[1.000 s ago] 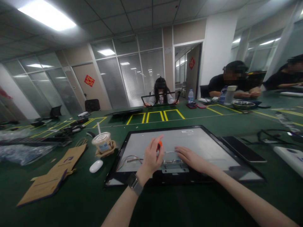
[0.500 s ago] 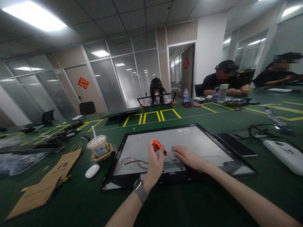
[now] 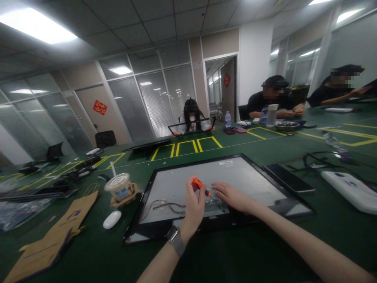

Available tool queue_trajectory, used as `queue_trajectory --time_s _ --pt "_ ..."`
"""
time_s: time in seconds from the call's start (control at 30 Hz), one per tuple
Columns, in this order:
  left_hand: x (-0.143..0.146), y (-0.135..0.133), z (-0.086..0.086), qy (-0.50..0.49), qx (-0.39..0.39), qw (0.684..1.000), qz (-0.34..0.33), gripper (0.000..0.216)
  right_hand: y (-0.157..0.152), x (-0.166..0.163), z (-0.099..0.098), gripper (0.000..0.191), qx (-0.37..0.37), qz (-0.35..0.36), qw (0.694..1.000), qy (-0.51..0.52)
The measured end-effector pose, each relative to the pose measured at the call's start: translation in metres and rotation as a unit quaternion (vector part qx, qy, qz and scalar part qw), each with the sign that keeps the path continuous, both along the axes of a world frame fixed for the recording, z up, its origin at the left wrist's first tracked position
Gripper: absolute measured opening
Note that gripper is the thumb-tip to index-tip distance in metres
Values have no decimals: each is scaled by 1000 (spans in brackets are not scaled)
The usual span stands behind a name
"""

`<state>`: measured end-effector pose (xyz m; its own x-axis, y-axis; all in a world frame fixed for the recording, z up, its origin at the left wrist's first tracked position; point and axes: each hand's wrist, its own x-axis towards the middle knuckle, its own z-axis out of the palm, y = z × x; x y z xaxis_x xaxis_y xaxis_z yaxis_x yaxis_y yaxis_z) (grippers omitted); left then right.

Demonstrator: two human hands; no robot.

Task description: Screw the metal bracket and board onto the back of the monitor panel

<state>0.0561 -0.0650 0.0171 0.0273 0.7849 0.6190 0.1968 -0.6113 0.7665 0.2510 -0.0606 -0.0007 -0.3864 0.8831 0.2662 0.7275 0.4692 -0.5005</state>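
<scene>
1. Left hand (image 3: 194, 206): its fingers (image 3: 202, 195) are gripping an orange-handled screwdriver (image 3: 198, 184), whose tip is slanting down towards the right hand. A watch (image 3: 176, 240) is sitting on the wrist.
2. Right hand (image 3: 232, 196): its fingers (image 3: 219, 186) are lying flat and loosely spread, holding nothing, just beside the screwdriver tip, over a small metal bracket (image 3: 219, 209).
3. Display panel (image 3: 244, 173): lying back upward on the green bench (image 3: 88, 255), directly beneath both sets of fingers.
4. Coloured wires (image 3: 165, 205): trailing across the panel, left of the left fingers.
5. Drink cup (image 3: 119, 188) and white mouse (image 3: 112, 219): sitting further left, off the panel.
6. Dark phone (image 3: 287, 177): lying right of the right fingers, just beside the panel.
</scene>
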Motion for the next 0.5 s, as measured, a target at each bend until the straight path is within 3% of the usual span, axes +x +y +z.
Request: queue_trajectory --time_s 0.13,0.37,0.43,0.5 --pt "-1 -1 9 50 35 998 -32 30 0 0 0 51 7 9 1000 12" --pt "19 -14 54 161 75 961 -214 25 2 -4 3 37 29 33 999 14" --pt "26 -18 61 143 118 963 -197 19 0 -4 4 37 29 26 999 -4" --pt "30 -20 63 112 119 977 -139 12 -1 -4 4 36 35 34 999 -14"
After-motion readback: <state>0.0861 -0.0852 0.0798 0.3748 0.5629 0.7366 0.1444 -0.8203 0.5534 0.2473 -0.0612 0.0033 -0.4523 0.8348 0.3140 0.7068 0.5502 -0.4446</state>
